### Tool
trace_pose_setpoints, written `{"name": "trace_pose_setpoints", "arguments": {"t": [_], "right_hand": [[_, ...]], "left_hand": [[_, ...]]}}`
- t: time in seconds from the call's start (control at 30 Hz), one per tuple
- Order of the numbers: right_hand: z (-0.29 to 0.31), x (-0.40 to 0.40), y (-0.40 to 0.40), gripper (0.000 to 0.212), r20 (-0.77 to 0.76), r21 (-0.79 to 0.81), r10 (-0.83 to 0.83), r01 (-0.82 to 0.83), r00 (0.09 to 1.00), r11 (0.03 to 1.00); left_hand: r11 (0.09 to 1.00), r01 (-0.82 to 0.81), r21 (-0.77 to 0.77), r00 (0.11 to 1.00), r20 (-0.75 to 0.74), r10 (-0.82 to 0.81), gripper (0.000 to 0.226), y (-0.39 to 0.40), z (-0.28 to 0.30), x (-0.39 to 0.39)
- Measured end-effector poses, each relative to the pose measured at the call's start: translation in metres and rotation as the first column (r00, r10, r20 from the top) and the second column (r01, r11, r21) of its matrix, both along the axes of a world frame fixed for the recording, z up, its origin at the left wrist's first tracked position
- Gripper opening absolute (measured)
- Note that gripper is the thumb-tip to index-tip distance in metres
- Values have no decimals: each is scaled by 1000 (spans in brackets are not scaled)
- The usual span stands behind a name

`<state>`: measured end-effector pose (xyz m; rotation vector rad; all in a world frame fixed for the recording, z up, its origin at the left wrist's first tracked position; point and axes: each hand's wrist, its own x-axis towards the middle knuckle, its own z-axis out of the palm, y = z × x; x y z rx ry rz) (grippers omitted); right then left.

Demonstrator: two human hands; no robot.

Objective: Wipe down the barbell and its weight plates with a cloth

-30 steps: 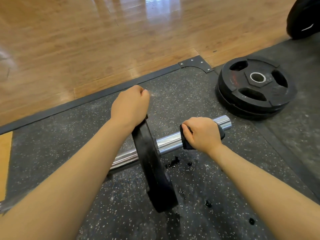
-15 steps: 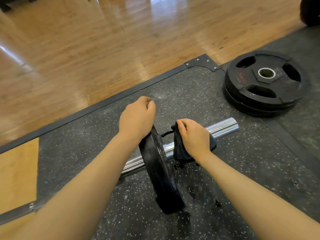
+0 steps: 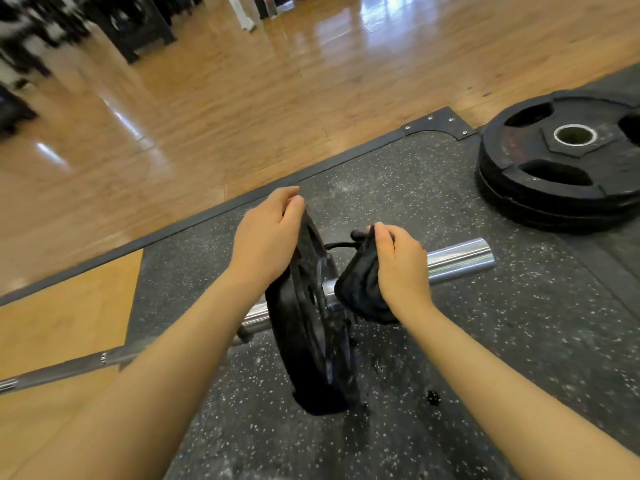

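Note:
A barbell lies across the speckled rubber mat, its chrome sleeve (image 3: 459, 259) pointing right and its thin shaft (image 3: 65, 368) running off to the left. One black weight plate (image 3: 311, 341) stands upright on the sleeve. My left hand (image 3: 266, 240) grips the top rim of that plate. My right hand (image 3: 401, 268) holds a bunched black cloth (image 3: 360, 289) against the sleeve just right of the plate, close to the hub. The sleeve under the cloth is hidden.
Two black plates (image 3: 568, 168) lie stacked flat on the mat at the right. A dark metal border (image 3: 214, 209) separates the mat from the glossy wooden floor beyond. Wood inlay (image 3: 62, 313) shows at the left. Blurred dark equipment (image 3: 135, 26) stands far back.
My right hand has slid the cloth along the sleeve from near its end to right beside the plate. My left hand kept its grip on the rim. The view tilted up.

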<state>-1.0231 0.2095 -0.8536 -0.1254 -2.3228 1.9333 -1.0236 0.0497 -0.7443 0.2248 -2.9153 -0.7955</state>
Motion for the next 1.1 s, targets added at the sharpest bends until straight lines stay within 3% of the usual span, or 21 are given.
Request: {"name": "trace_pose_setpoints", "arguments": {"t": [0.13,0.27,0.37,0.53,0.83,1.1], "right_hand": [[1,18,-12,32,-28,-52,8,-9,1000,999],[8,28,-41,32,22,-205,-12,17,1000,979],[9,37,-63,33,65,-292,100,-77,993,953],[1,53,-73,47,45,-248,265,-246,963,937],[-21,100,-55,50,-31,-265,395,-389,918,882],[17,42,-67,46,34,-390,333,-294,942,873]], "left_hand": [[999,3,43,998,-70,0,39,7,-4,28],[1000,-7,0,994,-110,7,41,12,-7,44],[1000,-12,-13,992,-125,11,42,13,-8,48],[999,-34,-4,992,-119,33,40,14,-7,44],[998,-36,59,992,-121,43,41,13,-8,44],[992,-54,114,994,-90,65,42,12,-10,46]]}}
